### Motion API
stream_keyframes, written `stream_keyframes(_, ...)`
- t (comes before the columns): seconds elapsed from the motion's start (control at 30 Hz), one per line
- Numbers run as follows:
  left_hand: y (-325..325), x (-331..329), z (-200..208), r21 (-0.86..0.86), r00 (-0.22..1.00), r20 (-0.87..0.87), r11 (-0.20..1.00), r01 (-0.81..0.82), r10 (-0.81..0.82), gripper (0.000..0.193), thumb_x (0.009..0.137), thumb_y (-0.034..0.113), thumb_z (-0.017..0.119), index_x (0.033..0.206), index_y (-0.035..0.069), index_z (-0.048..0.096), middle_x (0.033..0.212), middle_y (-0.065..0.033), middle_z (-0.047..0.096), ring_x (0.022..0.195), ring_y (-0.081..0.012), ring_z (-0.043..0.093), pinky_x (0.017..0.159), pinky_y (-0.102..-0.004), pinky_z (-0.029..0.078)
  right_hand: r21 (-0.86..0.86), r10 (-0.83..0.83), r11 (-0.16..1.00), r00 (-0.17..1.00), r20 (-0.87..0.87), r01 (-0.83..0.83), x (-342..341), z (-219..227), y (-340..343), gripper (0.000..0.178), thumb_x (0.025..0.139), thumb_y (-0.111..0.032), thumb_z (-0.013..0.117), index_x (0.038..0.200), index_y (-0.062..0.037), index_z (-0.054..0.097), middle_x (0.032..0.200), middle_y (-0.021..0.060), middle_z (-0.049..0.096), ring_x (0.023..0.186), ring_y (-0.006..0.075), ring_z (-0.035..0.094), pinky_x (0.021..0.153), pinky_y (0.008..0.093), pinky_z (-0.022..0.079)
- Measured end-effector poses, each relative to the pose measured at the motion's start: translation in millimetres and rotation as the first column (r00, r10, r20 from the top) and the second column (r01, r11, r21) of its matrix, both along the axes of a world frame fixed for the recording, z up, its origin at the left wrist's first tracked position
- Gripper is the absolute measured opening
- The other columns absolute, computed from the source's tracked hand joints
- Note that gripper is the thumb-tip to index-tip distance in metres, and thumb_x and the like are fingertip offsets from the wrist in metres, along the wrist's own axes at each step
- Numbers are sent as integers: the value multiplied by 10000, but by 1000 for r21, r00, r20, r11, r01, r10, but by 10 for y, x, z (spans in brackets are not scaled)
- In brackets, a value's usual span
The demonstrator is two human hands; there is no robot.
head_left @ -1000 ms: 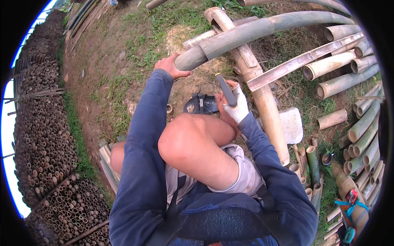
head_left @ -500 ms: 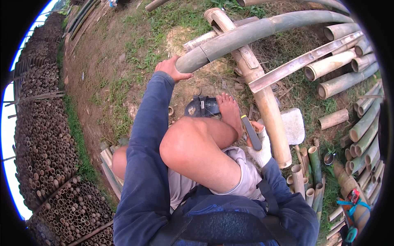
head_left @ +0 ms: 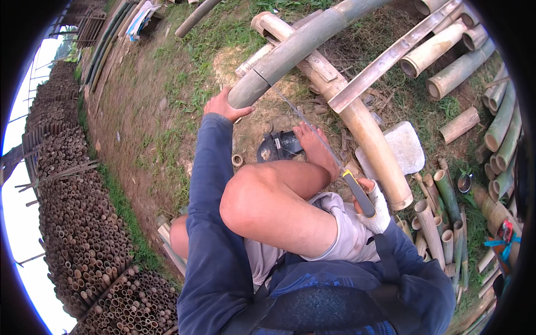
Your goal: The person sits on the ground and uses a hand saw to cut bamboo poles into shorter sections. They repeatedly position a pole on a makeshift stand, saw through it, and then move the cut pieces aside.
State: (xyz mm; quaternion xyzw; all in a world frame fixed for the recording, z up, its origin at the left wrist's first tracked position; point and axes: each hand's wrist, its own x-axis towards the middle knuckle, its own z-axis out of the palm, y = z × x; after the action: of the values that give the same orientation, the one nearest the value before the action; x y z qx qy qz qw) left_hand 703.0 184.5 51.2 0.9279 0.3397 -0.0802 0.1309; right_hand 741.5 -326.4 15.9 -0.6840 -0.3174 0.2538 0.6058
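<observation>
My left hand [head_left: 224, 106] grips the near end of a thick grey-green bamboo pole [head_left: 304, 50], thumb along its underside. A dark line crosses the pole a short way beyond that hand. In my right hand [head_left: 375, 206], which wears a white glove with bare fingertips, is a handsaw [head_left: 359, 194] with a grey and yellow handle. Its thin blade slants up and left past my foot, its far end meeting the pole's underside at the dark line. The pole rests across a pale bamboo log [head_left: 357, 125].
A split bamboo strip [head_left: 391, 58] leans on the log. Cut bamboo pieces [head_left: 435, 53] lie at the right, upright offcuts [head_left: 429, 223] below them. A pale slab [head_left: 405, 146] lies by the log. A big bamboo stack [head_left: 84, 223] lines the left. My bare foot [head_left: 316, 146] is beside a dark sandal [head_left: 278, 146].
My right hand has drawn the saw back toward me, away from the pole, so more blade shows. My left hand keeps its hold on the pole's end. The whole view has shifted slightly.
</observation>
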Motion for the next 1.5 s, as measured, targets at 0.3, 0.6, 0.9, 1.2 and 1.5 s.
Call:
stream_keyframes(0.3,-27,30,3,36,999,-28,999,-15,16,1090,575,689,875,1458,102,621,1257,-216,746,1185,-390,710,1065,-483,531,81,90,994,986,-139,-79,707,-645,2069,605,871,28,688,1447,-59,526,1048,45,651,885,129,603,846,290,520)
stream_keyframes(0.6,-1,-6,-16,-4,1000,11,1000,-3,3,1058,579,665,868,1449,110,634,1240,-205,757,1164,-393,717,1055,-474,533,-124,19,992,996,-88,-30,87,-354,292,607,831,97,645,1415,2,513,1256,126,615,1008,165,638,910,291,530)
stream_keyframes(0.9,6,-9,-29,22,1000,10,1000,8,-9,1042,576,666,867,1431,111,647,1242,-200,756,1151,-383,721,1037,-473,539,29,63,998,977,-203,-58,537,-546,1509,563,887,38,699,1420,-28,531,1255,108,669,1024,141,631,920,302,530)
stream_keyframes(1.2,1,-13,-8,13,1000,15,1000,12,-12,1036,572,667,867,1420,110,658,1240,-205,756,1155,-383,719,1042,-475,536,16,3,1000,998,61,-4,237,-309,781,414,965,-23,650,1369,-33,559,1223,99,635,1032,173,659,917,312,545)
stream_keyframes(1.5,103,-42,-144,-19,996,83,999,-27,29,1067,561,632,890,1433,66,647,1245,-218,754,1158,-372,726,1029,-455,545,48,-11,998,947,-321,27,357,-470,1022,496,911,12,673,1393,-33,562,1192,107,678,1015,183,676,910,318,555)
